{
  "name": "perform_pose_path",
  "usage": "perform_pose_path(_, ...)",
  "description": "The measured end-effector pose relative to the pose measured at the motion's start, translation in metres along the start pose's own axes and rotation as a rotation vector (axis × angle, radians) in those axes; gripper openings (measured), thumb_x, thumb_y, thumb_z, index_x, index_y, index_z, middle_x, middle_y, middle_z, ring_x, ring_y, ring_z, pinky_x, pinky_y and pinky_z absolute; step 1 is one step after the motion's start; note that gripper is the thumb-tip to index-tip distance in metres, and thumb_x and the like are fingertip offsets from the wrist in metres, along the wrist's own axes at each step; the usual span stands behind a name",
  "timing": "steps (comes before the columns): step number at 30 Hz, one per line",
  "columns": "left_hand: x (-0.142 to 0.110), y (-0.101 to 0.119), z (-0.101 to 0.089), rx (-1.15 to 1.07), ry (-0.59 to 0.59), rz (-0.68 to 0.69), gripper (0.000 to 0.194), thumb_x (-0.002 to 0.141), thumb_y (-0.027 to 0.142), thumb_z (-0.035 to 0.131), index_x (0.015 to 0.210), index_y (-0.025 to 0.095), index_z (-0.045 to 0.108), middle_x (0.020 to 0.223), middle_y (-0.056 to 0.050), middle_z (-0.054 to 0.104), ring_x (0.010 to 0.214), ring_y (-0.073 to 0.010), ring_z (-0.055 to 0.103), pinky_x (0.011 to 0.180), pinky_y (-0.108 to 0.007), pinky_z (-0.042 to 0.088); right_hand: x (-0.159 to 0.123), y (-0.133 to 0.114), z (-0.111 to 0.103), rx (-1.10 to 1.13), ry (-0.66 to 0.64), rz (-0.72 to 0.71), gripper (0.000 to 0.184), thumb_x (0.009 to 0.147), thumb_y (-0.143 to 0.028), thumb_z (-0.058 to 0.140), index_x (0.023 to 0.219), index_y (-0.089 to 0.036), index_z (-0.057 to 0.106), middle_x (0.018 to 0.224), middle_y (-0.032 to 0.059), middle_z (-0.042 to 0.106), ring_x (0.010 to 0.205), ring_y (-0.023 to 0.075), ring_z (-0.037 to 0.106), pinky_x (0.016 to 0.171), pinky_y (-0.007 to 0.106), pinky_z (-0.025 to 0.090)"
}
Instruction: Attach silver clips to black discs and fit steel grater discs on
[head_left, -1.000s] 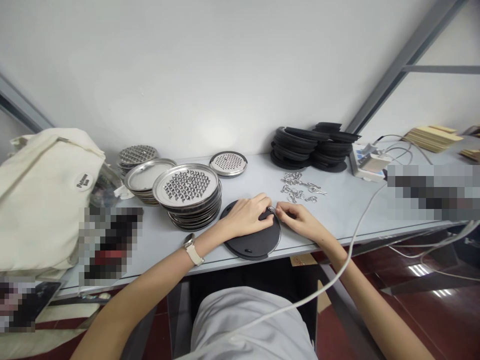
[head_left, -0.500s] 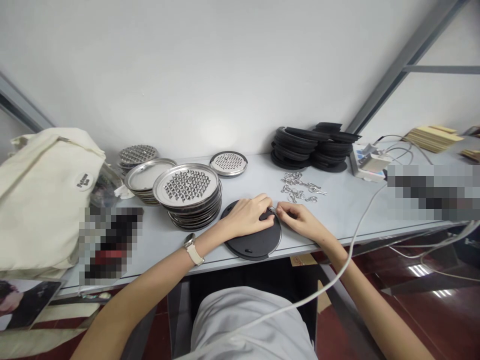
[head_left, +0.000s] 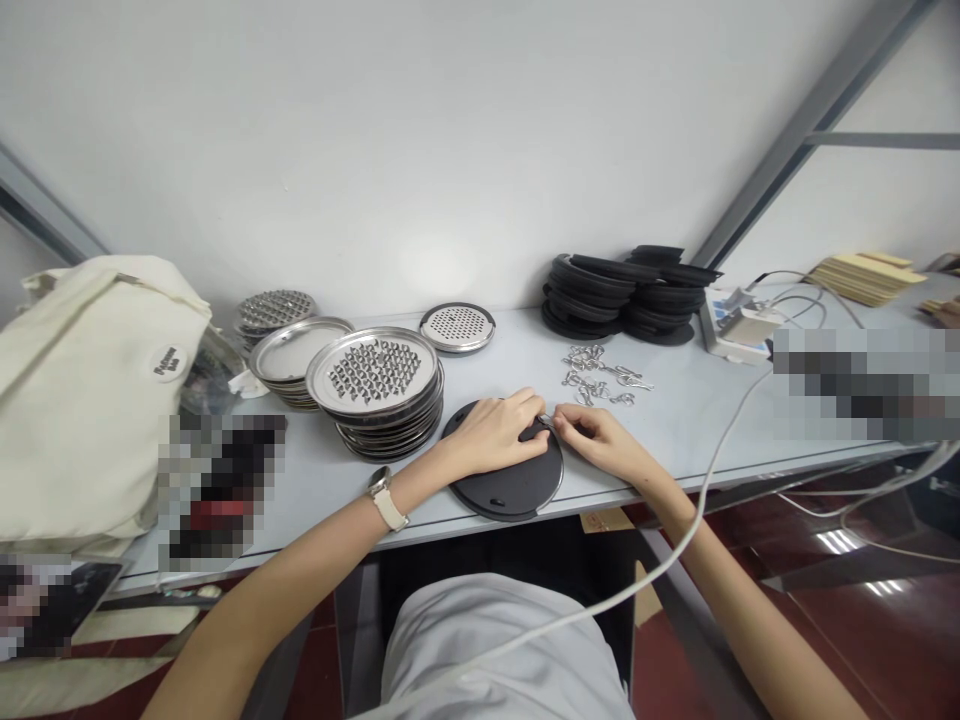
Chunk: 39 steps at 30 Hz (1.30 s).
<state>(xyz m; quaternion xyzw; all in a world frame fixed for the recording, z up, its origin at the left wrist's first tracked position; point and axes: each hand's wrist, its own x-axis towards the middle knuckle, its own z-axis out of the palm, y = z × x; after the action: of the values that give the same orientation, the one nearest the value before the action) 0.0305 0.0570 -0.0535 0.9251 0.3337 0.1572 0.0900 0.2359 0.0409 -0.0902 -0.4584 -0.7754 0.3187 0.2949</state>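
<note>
A round black plastic base (head_left: 517,485) with a metal rim lies flat at the table's front edge. Across its top rests my left hand (head_left: 504,430), fingers curled and gripping near the far right edge. At that same edge my right hand (head_left: 600,440) is closed, thumb and forefinger pinching a small metal wire clip (head_left: 547,421) that bridges the gap between both hands. Its far end is hidden by my fingers. Beyond them lies a loose pile of similar wire clips (head_left: 596,375).
Left of the base stands a stack of round metal grater plates (head_left: 375,375), with more plates (head_left: 300,350) behind. A rimmed grater (head_left: 457,327) lies near the wall. Black rings (head_left: 592,290) are piled behind the clips. A white cable (head_left: 701,500) hangs across my right forearm.
Both hands stay at the base's edge. The wire clip between them shows slightly more; otherwise hardly anything has shifted.
</note>
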Motion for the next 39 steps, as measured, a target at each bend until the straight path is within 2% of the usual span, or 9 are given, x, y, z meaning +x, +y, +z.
perform_pose_path(7, -0.0004, -0.0050, 0.0037, -0.011, 0.031, 0.001, 0.015, 0.090, 0.029, 0.044, 0.098, 0.020, 0.054, 0.099, -0.001, 0.059, 0.072, -0.0144, 0.059, 0.062, -0.027, 0.039, -0.0005, 0.0009, -0.0022, 0.030, 0.038, 0.016, 0.036, 0.096, -0.038, 0.039, 0.066, -0.019, 0.036, 0.062, -0.0041, 0.032, 0.058, 0.0109, 0.032, 0.055, 0.025, 0.027)
perform_pose_path(14, 0.0001, -0.0013, 0.0021, -0.111, 0.063, -0.076, 0.024, 0.084, 0.029, 0.053, 0.106, 0.021, 0.046, 0.090, 0.001, 0.060, 0.072, -0.0147, 0.058, 0.060, -0.026, 0.039, 0.0015, -0.0027, 0.0005, -0.003, 0.062, 0.020, 0.036, 0.098, -0.039, 0.038, 0.068, -0.019, 0.039, 0.062, -0.0036, 0.037, 0.059, 0.0119, 0.036, 0.057, 0.026, 0.030)
perform_pose_path(20, 0.0003, -0.0004, 0.0029, -0.115, 0.072, -0.073, 0.022, 0.084, 0.031, 0.053, 0.103, 0.022, 0.045, 0.083, 0.003, 0.058, 0.068, -0.0139, 0.056, 0.058, -0.026, 0.038, 0.0030, -0.0050, 0.0004, -0.053, -0.027, -0.070, 0.033, 0.098, -0.038, 0.038, 0.074, -0.018, 0.048, 0.070, -0.0004, 0.049, 0.065, 0.0138, 0.046, 0.064, 0.027, 0.036)
perform_pose_path(25, 0.0004, -0.0003, 0.0036, -0.090, 0.054, -0.100, 0.026, 0.085, 0.032, 0.053, 0.109, 0.022, 0.048, 0.091, 0.001, 0.061, 0.076, -0.0158, 0.060, 0.063, -0.027, 0.041, 0.0021, -0.0053, -0.0009, -0.050, -0.037, -0.056, 0.035, 0.098, -0.039, 0.038, 0.072, -0.018, 0.047, 0.068, -0.0007, 0.048, 0.064, 0.0136, 0.045, 0.062, 0.026, 0.037)
perform_pose_path(30, 0.0005, 0.0002, 0.0034, -0.060, 0.044, -0.098, 0.020, 0.085, 0.033, 0.053, 0.102, 0.021, 0.053, 0.095, 0.000, 0.061, 0.078, -0.0154, 0.060, 0.063, -0.027, 0.041, 0.0023, -0.0067, -0.0007, -0.042, -0.039, -0.054, 0.036, 0.098, -0.040, 0.037, 0.071, -0.018, 0.046, 0.068, -0.0009, 0.047, 0.064, 0.0135, 0.045, 0.062, 0.026, 0.036)
perform_pose_path(39, 0.0012, -0.0026, 0.0062, -0.038, 0.061, -0.094, 0.019, 0.085, 0.036, 0.055, 0.097, 0.021, 0.052, 0.094, 0.001, 0.060, 0.074, -0.0148, 0.058, 0.060, -0.028, 0.039, 0.0023, -0.0057, -0.0002, -0.048, -0.038, -0.054, 0.036, 0.098, -0.039, 0.038, 0.069, -0.019, 0.043, 0.067, -0.0016, 0.044, 0.062, 0.0130, 0.042, 0.061, 0.026, 0.035)
